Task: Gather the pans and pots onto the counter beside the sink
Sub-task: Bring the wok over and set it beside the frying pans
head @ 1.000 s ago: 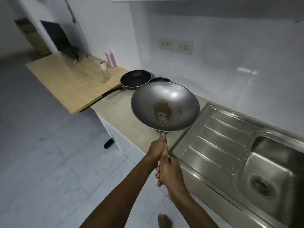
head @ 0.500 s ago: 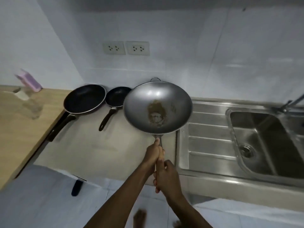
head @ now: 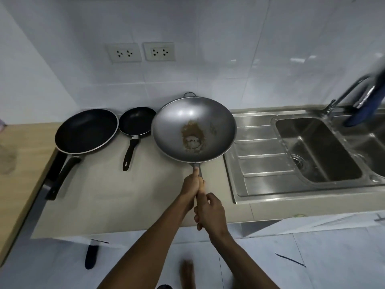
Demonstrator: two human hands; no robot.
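Both hands grip one thin handle: the left hand (head: 192, 185) sits further up, fingers curled tight and thumb lying along the shaft, while the right hand (head: 210, 209) wraps it just behind. Forearms reach forward side by side. The grey wok (head: 193, 129) is over the bench (head: 125, 197), between the small black pan (head: 136, 120) and the steel sink (head: 260, 163); whether it touches the bench is unclear. A large black pan (head: 86, 130) lies leftmost.

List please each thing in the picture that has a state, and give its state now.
wok: held by its handle, brown residue inside
left hand: gripping the wok handle
right hand: gripping the wok handle
large frying pan: on the counter, empty
small frying pan: on the counter, empty
sink: basin empty
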